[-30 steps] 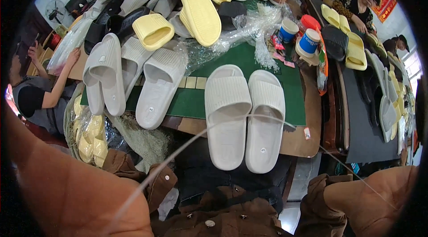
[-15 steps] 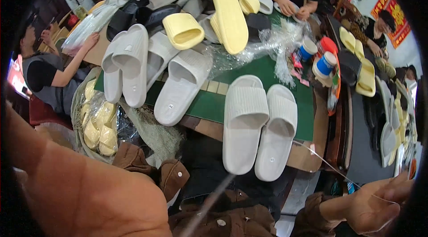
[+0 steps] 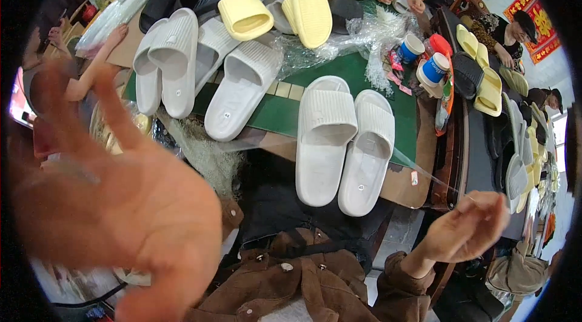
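Right of the blurred, wide-spread left hand (image 3: 142, 207) and left of the right hand (image 3: 464, 228), curled on a clear strand (image 3: 421, 170), grey slippers (image 3: 318, 170) overhang the brown board's (image 3: 403, 187) near edge beside bare green mat (image 3: 273, 117), one insole bearing a round sticker (image 3: 361, 187).

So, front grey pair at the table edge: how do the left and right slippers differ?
Label: the right slipper shows a round white one at the heel; none shows on the left slipper.
Position: the left slipper sits slightly farther forward than the right slipper.
Shared: grey, ribbed strap, open toe pointing away from the wearer.
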The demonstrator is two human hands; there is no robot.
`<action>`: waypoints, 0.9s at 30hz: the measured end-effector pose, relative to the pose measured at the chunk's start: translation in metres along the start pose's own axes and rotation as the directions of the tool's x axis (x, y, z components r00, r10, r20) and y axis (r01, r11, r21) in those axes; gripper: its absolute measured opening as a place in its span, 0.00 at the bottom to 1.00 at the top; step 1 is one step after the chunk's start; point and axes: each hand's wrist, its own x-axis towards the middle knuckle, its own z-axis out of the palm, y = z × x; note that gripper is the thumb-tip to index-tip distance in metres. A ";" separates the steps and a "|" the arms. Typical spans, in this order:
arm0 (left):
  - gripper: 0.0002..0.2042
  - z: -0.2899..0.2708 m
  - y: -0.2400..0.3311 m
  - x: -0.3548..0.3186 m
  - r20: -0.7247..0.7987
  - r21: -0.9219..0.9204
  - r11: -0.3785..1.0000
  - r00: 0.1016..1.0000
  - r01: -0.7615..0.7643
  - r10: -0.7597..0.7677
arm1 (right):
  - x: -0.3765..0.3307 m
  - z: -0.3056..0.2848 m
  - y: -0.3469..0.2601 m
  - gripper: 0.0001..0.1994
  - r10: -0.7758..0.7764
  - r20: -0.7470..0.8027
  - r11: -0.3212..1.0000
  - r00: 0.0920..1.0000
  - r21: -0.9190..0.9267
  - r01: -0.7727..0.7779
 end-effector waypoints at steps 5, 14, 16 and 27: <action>0.16 -0.047 0.016 -0.060 0.054 0.518 0.668 0.758 0.535 -0.650 | -0.026 0.002 0.019 0.13 0.085 0.157 0.995 0.984 -0.068 -0.076; 0.16 -0.055 0.032 -0.146 -0.023 0.287 -0.232 -0.235 0.930 -0.972 | -0.061 0.013 0.034 0.09 0.695 0.406 0.543 0.594 0.245 -0.803; 0.21 -0.054 0.035 -0.165 -0.047 0.117 -0.392 -0.389 0.913 -0.920 | -0.080 0.019 0.045 0.08 0.706 0.570 0.429 0.421 0.129 -0.894; 0.37 -0.066 -0.020 -0.203 0.115 0.929 0.187 0.230 0.320 -0.966 | -0.121 0.071 0.076 0.19 0.504 0.593 0.863 0.627 -0.311 -0.399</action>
